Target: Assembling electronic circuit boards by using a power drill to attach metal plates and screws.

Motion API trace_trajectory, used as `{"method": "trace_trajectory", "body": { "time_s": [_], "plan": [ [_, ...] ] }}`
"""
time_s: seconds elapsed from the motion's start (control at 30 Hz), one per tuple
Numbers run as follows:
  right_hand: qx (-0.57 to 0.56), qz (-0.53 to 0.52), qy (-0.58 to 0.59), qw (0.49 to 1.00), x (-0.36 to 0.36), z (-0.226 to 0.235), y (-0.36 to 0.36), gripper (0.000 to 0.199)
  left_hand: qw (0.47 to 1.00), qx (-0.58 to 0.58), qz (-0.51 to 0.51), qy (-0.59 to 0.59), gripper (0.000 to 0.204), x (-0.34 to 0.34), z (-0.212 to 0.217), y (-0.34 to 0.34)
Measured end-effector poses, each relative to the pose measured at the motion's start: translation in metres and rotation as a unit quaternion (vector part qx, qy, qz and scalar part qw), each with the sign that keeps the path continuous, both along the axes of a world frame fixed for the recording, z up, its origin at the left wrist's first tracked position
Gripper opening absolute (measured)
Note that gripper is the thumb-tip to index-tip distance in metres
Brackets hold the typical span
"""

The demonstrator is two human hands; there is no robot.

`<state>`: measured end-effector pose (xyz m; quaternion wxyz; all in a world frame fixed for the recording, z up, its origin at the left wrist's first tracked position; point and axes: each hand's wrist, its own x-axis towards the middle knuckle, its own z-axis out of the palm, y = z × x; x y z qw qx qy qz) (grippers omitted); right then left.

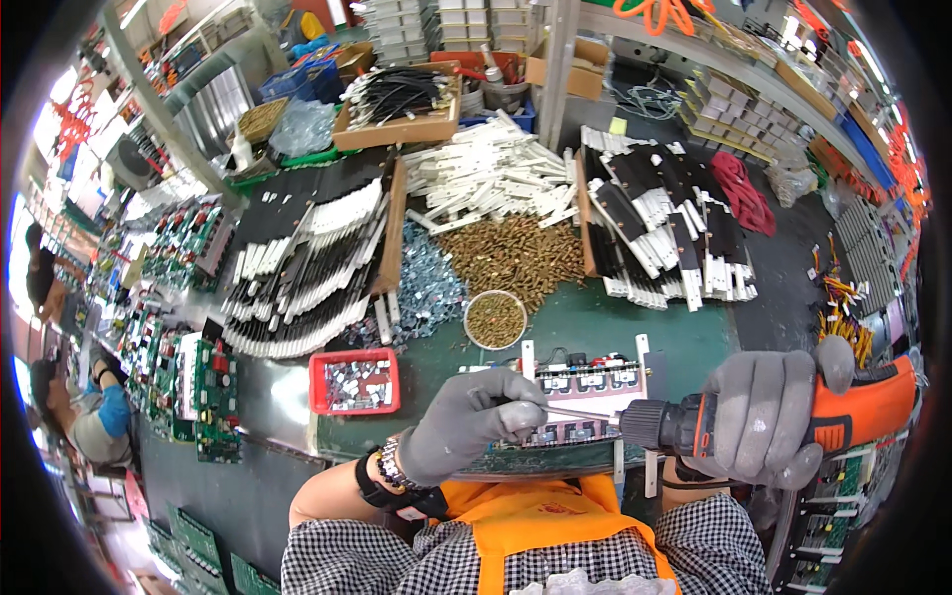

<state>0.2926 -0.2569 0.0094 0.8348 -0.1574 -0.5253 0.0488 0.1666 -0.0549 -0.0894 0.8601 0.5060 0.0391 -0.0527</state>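
Observation:
My right hand (pixel 759 416), in a grey glove, is wrapped round an orange and black power screwdriver (pixel 865 407). Its long thin bit (pixel 585 414) points left from the black chuck (pixel 647 424). At the far end of the bit, the fingers of my gloved left hand (pixel 471 421) are pinched round the tip; whether a screw is there too is hidden. Beneath the bit lies a circuit board assembly (pixel 595 381) with white strips (pixel 643 355) sticking out at its edges, partly covered by my hands and the tool.
Beyond the board are a round tub of brass-coloured screws (pixel 496 319), a screw heap (pixel 521 258) and a pile of white strips (pixel 486 169). A red tray (pixel 315 385) holds small parts. Black-and-white strips (pixel 307 273) fan out at left, others (pixel 654 223) at right. Another person (pixel 94 421) sits at far left.

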Motion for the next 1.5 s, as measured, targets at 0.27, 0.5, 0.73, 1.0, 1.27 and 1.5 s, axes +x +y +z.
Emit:
{"method": "trace_trajectory", "body": {
  "time_s": [0.27, 0.5, 0.73, 1.0, 1.27, 1.5],
  "plan": [
    [-0.031, -0.005, 0.139, 0.990, -0.009, -0.007, -0.004, 0.044, 0.999, 0.034, 0.025, -0.014, 0.031, -0.033, 0.005, -0.005],
    [-0.038, -0.061, 0.135, 0.988, 0.001, -0.008, -0.040, 0.046, 0.685, 0.714, 0.114, 0.087, 0.015, -0.066, -0.051, 0.132],
    [-0.032, -0.076, 0.117, 0.990, -0.005, -0.012, -0.033, 0.050, 0.589, 0.803, 0.075, 0.045, 0.016, -0.072, -0.087, 0.126],
    [-0.025, -0.051, 0.103, 0.993, -0.010, -0.019, -0.034, 0.051, 0.629, 0.775, 0.034, 0.049, 0.015, -0.067, -0.098, 0.145],
    [-0.064, -0.072, 0.068, 0.993, -0.013, -0.010, -0.031, 0.051, 0.709, 0.694, 0.113, 0.060, 0.009, -0.071, -0.080, 0.139],
    [-0.067, -0.076, 0.047, 0.994, -0.011, -0.009, -0.030, 0.057, 0.947, 0.202, 0.245, 0.041, 0.006, -0.072, -0.025, 0.098]
  ]
}}
